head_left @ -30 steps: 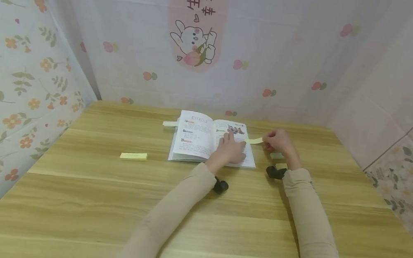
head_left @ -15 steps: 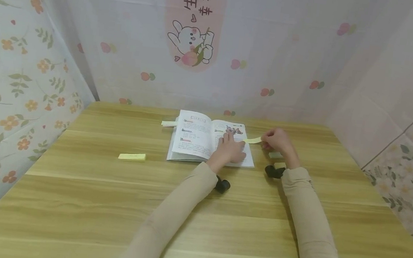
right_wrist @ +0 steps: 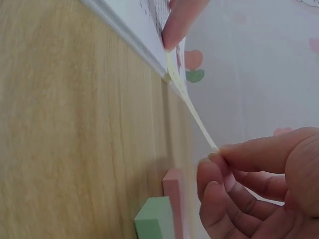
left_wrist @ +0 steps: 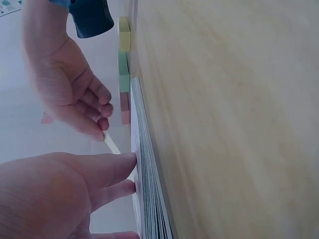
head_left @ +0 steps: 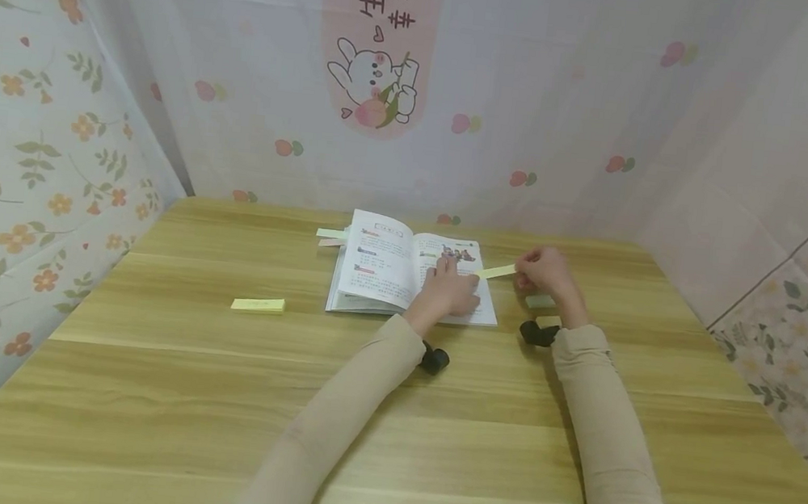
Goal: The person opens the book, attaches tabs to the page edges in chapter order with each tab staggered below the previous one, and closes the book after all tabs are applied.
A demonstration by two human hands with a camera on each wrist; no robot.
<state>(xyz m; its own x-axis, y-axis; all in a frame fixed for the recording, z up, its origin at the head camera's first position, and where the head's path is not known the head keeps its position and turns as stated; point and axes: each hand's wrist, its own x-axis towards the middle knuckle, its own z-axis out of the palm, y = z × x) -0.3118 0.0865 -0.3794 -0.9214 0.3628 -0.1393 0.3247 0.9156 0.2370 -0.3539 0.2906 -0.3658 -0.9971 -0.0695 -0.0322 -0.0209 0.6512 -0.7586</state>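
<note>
An open book (head_left: 377, 266) lies on the wooden table, text on its left page and a coloured picture on the right one. On that right page my left hand (head_left: 446, 293) rests with extended fingers, the tips pressing near one end of a pale yellow sticky strip (head_left: 498, 272). Past the book's right edge, my right hand (head_left: 548, 274) pinches the strip's other end between thumb and forefinger. In the right wrist view the strip (right_wrist: 197, 117) runs taut from the page up to the right fingertips. Paper tabs (head_left: 332, 235) stick out of the book's left side.
A yellow sticky-note pad (head_left: 258, 304) lies left of the book. Under the right wrist are a green pad (head_left: 540, 302) and another yellow pad (head_left: 547, 321); the right wrist view also shows a pink pad (right_wrist: 174, 191). A patterned curtain (head_left: 243, 107) hangs behind the table.
The yellow strip, bowed downward before, is now straight, its right end a little higher. The left page has lifted slightly, and the tabs there show spread apart. The left hand stays in place.
</note>
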